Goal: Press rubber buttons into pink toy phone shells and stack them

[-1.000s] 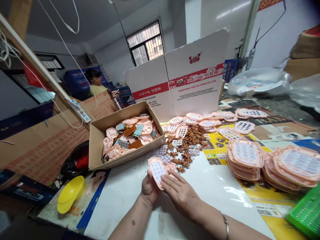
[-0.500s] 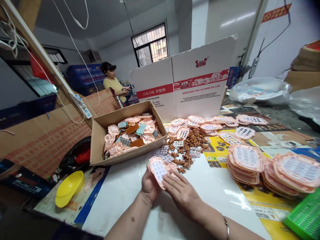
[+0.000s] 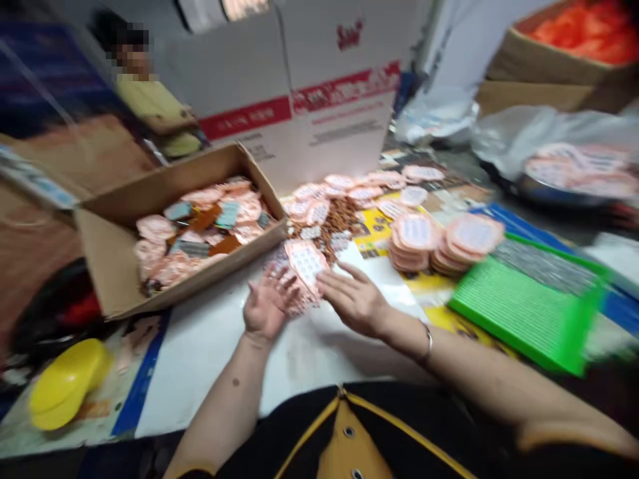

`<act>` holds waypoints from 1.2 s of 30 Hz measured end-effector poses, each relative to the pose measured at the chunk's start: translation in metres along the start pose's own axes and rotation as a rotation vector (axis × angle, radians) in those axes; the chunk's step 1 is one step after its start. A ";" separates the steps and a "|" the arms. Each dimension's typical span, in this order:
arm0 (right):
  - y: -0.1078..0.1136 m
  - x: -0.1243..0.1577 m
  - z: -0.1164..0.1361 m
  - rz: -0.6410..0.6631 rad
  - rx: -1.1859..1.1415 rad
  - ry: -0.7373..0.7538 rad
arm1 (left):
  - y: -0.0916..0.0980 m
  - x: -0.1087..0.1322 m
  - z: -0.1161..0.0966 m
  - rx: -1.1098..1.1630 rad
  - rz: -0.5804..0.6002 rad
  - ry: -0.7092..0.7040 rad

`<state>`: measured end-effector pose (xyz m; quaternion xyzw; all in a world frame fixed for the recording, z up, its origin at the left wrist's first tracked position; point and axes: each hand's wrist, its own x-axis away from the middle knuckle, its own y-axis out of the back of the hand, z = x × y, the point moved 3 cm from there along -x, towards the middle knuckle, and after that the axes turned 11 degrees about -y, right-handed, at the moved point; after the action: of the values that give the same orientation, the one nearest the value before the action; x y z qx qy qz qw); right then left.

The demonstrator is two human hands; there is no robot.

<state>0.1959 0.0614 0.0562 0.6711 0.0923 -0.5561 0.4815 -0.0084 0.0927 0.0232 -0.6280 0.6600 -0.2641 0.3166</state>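
White glossy tabletop [image 3: 210, 339] in a cluttered workroom; left hand [image 3: 264, 307] splayed loose under a flat pink holed panel [image 3: 305, 263], right hand [image 3: 355, 301] flat-fingered beside it, grip too blurred to tell

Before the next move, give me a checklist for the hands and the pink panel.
1. The panel lies between left hand and right hand: ok.
2. Firm hold on it: cannot tell, the picture is blurred.
3. Its pale grid faces up: ok.
4. The box stands open beside the left hand: ok.
5. The stacks to the right stand untoppled: ok.
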 end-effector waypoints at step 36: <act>-0.122 -0.110 -0.165 0.991 0.569 -0.548 | 0.002 -0.008 0.003 0.000 -0.050 0.102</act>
<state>0.1841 0.2934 0.0685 0.5692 -0.5075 -0.4214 0.4908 -0.0075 0.1014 0.0205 -0.6302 0.6593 -0.3034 0.2758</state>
